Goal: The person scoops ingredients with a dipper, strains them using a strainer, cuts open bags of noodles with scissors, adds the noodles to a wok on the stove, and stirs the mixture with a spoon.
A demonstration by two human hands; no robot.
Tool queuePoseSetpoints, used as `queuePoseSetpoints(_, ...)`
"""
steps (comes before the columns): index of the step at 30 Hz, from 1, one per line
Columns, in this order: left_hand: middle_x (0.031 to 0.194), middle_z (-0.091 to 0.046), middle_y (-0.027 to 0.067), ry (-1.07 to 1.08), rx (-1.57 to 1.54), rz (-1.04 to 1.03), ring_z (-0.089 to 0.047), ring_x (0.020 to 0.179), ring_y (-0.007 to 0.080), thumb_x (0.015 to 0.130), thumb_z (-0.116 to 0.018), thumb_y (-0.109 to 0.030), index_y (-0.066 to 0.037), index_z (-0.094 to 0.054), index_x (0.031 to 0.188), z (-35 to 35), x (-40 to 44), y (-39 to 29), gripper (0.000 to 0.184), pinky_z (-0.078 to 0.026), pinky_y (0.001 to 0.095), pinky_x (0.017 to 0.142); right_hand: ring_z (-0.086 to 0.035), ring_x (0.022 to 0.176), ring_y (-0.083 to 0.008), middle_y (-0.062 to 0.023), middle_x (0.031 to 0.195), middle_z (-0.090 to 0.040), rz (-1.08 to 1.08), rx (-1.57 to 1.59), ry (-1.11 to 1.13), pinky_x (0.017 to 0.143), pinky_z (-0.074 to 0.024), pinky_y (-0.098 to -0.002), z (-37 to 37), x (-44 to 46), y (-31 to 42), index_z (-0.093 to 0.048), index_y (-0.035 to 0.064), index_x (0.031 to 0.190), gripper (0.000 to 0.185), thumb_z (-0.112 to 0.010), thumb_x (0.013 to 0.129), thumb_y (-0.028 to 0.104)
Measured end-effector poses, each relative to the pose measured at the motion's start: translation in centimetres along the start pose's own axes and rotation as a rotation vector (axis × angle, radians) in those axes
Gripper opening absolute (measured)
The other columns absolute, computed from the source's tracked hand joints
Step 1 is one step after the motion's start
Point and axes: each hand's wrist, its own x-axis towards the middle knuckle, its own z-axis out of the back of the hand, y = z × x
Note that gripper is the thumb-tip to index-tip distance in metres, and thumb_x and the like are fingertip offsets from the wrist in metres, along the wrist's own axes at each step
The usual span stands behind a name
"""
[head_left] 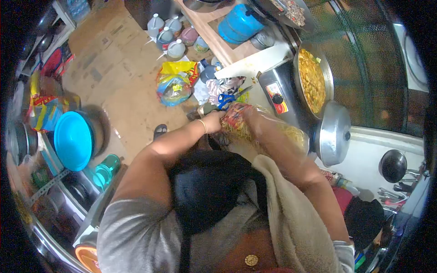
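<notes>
A clear plastic bag of yellow noodles (291, 135) with red print lies across the counter edge in front of me. My left hand (213, 122) is closed on the left end of the bag, its fingers pinched near the printed part. My right hand (253, 117) also grips the bag near that end, its fingers partly hidden by shiny plastic. Just beyond my hands are blue-handled scissors (225, 101), blade pointing right, beside a crumpled patterned cloth (227, 86).
Right of the bag stands a gas stove (280, 88) with a wide pan of yellow food (312, 79). A metal lid (336, 134) rests nearby. A blue gas cylinder (240, 23), several plastic jugs (175, 48) and a blue basin (73, 141) are farther off.
</notes>
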Motion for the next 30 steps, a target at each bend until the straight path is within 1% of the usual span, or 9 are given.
queuePoseSetpoints(2, 0.097, -0.065, 0.0244, -0.051, -0.052, 0.048, -0.063, 0.096, 0.0406, 0.073, -0.07, -0.016, -0.005, -0.06, 0.111, -0.3, -0.1, -0.2, 0.041, -0.049, 0.0451, 0.085, -0.06, 0.111, -0.0321, -0.0186, 0.121, -0.061, 0.0, 0.01, 0.02, 0.099, -0.044, -0.0422, 0.4, 0.5, 0.7, -0.056, 0.0122, 0.124, 0.034, -0.044, 0.094, 0.023)
queuePoseSetpoints(5, 0.098, -0.065, 0.0236, -0.112, 0.08, 0.09, -0.063, 0.096, 0.0413, 0.073, -0.07, -0.015, -0.005, -0.06, 0.107, -0.3, -0.8, -0.7, 0.037, -0.05, 0.0459, 0.083, -0.059, 0.112, -0.0321, -0.0181, 0.122, -0.061, 0.008, 0.01, 0.06, 0.099, -0.0442, -0.042, 0.8, 0.4, 1.0, -0.056, 0.0134, 0.124, 0.034, -0.045, 0.094, 0.023)
queuePoseSetpoints(8, 0.096, -0.066, 0.0239, -0.084, 0.261, 0.17, -0.062, 0.095, 0.0417, 0.073, -0.068, -0.012, -0.004, -0.062, 0.098, 0.3, -1.0, -1.5, 0.027, -0.049, 0.0463, 0.083, -0.059, 0.112, -0.032, -0.0176, 0.122, -0.06, 0.008, 0.002, 0.087, 0.099, -0.0444, -0.0419, 1.1, 0.2, 1.2, -0.057, 0.0146, 0.124, 0.034, -0.046, 0.093, 0.022)
queuePoseSetpoints(13, 0.09, -0.065, 0.0243, -0.11, 0.26, 0.174, -0.063, 0.091, 0.0409, 0.073, -0.064, -0.011, -0.004, -0.067, 0.088, 0.9, -2.4, -2.3, 0.017, -0.05, 0.0465, 0.082, -0.059, 0.113, -0.032, -0.0167, 0.123, -0.06, 0.007, 0.0, 0.106, 0.098, -0.0447, -0.0415, 1.4, 0.6, 2.8, -0.058, 0.0166, 0.124, 0.034, -0.048, 0.092, 0.022)
queuePoseSetpoints(19, 0.087, -0.066, 0.0218, -0.035, 0.262, 0.207, -0.064, 0.088, 0.04, 0.073, -0.062, -0.013, -0.009, -0.07, 0.086, 1.8, -3.6, -3.0, 0.016, -0.051, 0.0461, 0.08, -0.058, 0.114, -0.0319, -0.0157, 0.123, -0.06, -0.051, -0.111, 0.33, 0.098, -0.0451, -0.0412, 5.9, -4.0, 2.6, -0.059, 0.019, 0.124, 0.034, -0.051, 0.091, 0.021)
queuePoseSetpoints(22, 0.09, -0.067, 0.021, 0.032, 0.41, 0.176, -0.064, 0.088, 0.0389, 0.072, -0.061, -0.011, -0.009, -0.07, 0.088, 2.0, -3.7, -3.0, 0.019, -0.052, 0.0449, 0.08, -0.058, 0.113, -0.0326, -0.0161, 0.118, -0.062, 0.12, -0.115, 0.207, 0.098, -0.0452, -0.0417, 6.9, -6.1, 2.9, -0.056, 0.0188, 0.128, 0.038, -0.052, 0.09, 0.02)
queuePoseSetpoints(25, 0.092, -0.068, 0.02, 0.105, 0.457, 0.188, -0.065, 0.091, 0.0382, 0.072, -0.06, -0.009, -0.008, -0.07, 0.09, 2.6, -3.9, -3.9, 0.021, -0.052, 0.0447, 0.082, -0.059, 0.111, -0.0332, -0.0159, 0.111, -0.065, 0.454, -0.286, -0.017, 0.097, -0.0455, -0.0423, 4.6, -8.2, -0.9, -0.053, 0.0161, 0.13, 0.041, -0.054, 0.089, 0.019)
queuePoseSetpoints(28, 0.092, -0.067, 0.0201, 0.087, 0.427, 0.181, -0.065, 0.091, 0.0386, 0.072, -0.061, -0.01, -0.008, -0.071, 0.09, 2.2, -3.9, -3.4, 0.021, -0.052, 0.0448, 0.082, -0.059, 0.11, -0.0332, -0.0153, 0.109, -0.065, 0.515, -0.482, -0.037, 0.097, -0.0455, -0.0422, 3.1, -9.5, -3.3, -0.056, 0.0136, 0.127, 0.04, -0.055, 0.087, 0.017)
queuePoseSetpoints(30, 0.092, -0.068, 0.0203, 0.076, 0.456, 0.179, -0.065, 0.091, 0.0379, 0.072, -0.062, -0.012, -0.008, -0.071, 0.09, 2.6, -4.1, -3.9, 0.021, -0.051, 0.0448, 0.082, -0.059, 0.109, -0.0336, -0.0155, 0.109, -0.065, 0.5, -0.48, -0.008, 0.096, -0.0457, -0.0421, 3.5, -10.2, -3.3, -0.058, 0.0126, 0.124, 0.038, -0.057, 0.086, 0.016)
